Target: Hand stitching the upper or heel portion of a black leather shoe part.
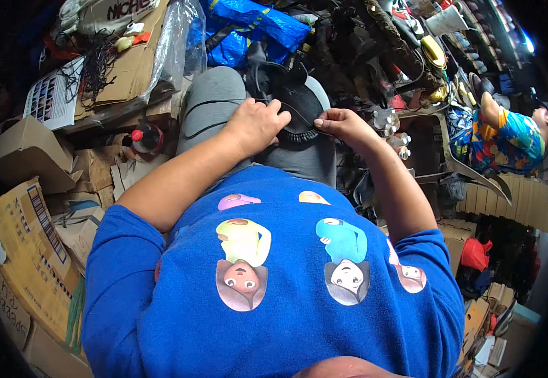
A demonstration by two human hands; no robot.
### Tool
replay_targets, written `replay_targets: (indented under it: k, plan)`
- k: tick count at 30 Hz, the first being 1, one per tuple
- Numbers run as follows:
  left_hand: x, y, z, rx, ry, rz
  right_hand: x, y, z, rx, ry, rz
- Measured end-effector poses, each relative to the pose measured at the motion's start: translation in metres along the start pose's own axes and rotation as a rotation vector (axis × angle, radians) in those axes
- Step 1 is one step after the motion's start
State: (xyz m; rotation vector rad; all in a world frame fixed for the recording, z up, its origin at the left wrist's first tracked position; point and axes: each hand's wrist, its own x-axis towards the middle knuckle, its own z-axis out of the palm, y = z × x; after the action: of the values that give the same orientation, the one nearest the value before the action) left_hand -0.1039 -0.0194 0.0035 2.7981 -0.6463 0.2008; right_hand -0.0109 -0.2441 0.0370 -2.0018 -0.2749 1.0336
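A black sandal or open shoe (290, 91) rests across my lap, with a row of pale stitches (300, 136) along its near rounded edge. My left hand (256, 128) is closed at the left side of the shoe, with its fingers curled; what lies inside them is hidden. Over the shoe runs a thin thread (297, 113) between the two hands. My right hand (344, 128) pinches the thread between thumb and fingertips, just right of the stitched edge. Whether a needle is in that pinch is too small to tell.
Cardboard boxes (28, 151) and a red-capped bottle (147, 138) stand at left. A blue plastic bag (255, 28) lies ahead. Small clear bottles (392, 129) and cluttered tools fill the right side. Another person (507, 138) in a colourful shirt is at far right.
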Motion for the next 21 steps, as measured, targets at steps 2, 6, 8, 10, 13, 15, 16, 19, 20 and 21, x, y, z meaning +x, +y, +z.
replay_targets:
  k: [2,6,8,10,13,15,16,19,20,21]
  plan:
    - [0.005,-0.004,-0.002,0.036,-0.044,0.005,0.004,-0.007,0.004,-0.273,0.049,-0.017]
    - [0.0,-0.006,0.002,0.0,0.013,0.051,0.007,-0.013,0.004,-0.238,0.007,-0.08]
    - [-0.001,-0.003,0.001,-0.063,0.037,0.066,0.008,-0.009,-0.004,-0.198,-0.03,-0.057]
    - [-0.002,0.003,0.001,-0.13,0.06,0.08,0.014,0.002,-0.009,-0.115,-0.091,-0.111]
    - [-0.008,0.0,0.001,-0.195,0.072,0.137,0.014,-0.014,0.01,-0.216,0.011,-0.198]
    - [-0.012,-0.008,-0.003,-0.308,0.053,0.083,0.009,-0.026,0.013,-0.379,0.184,-0.272]
    - [-0.011,-0.011,-0.005,-0.42,0.04,0.036,0.008,-0.023,0.013,-0.256,0.269,-0.299]
    - [-0.007,-0.014,-0.003,-0.347,0.031,0.074,-0.001,-0.031,0.01,-0.26,0.042,-0.154]
    - [-0.004,-0.014,-0.002,-0.257,0.022,0.096,-0.001,-0.032,0.011,-0.284,-0.063,-0.068]
    - [-0.003,-0.013,-0.002,-0.257,0.019,0.097,-0.004,-0.037,0.014,-0.329,-0.036,-0.04]
